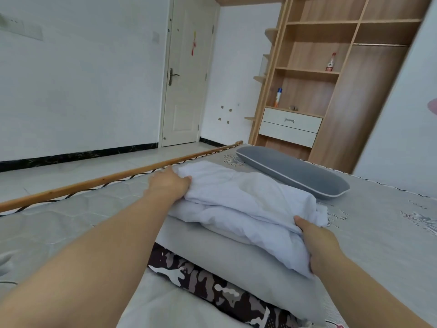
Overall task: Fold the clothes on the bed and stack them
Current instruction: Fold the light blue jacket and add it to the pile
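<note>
Three folded layers in one stack near the middle of the bed (378,233): white garment (248,200) on top, rumpled and loosely folded, with soft creases and a bulging near edge; grey garment (236,259) beneath, smooth and thick, folded flat; camouflage garment (212,287) at the bottom, brown, black and white, sticking out toward the near side.

Left hand (169,185) at the far left end of the white garment — fingers curled round the cloth edge, gripping it, thumb on top. Right hand (318,242) at the near right corner of the same garment, thumb lying over the fold and the other fingers tucked under the cloth, pinching it. Both forearms bare, stretched across the mattress.

Beyond the stack, a long grey pillow (293,174) with pale piping, close to the white garment's far side but apart from it. Quilted grey mattress surface open to the left and right of the stack. Wooden bed rail (113,177) along the left edge, tiled floor (82,166) past it. Further off, a shut cream door (186,74) in the white wall and an open wooden wardrobe (343,91) holding a red-capped bottle (330,62), a spray can (278,97) and two white drawers (292,126).
</note>
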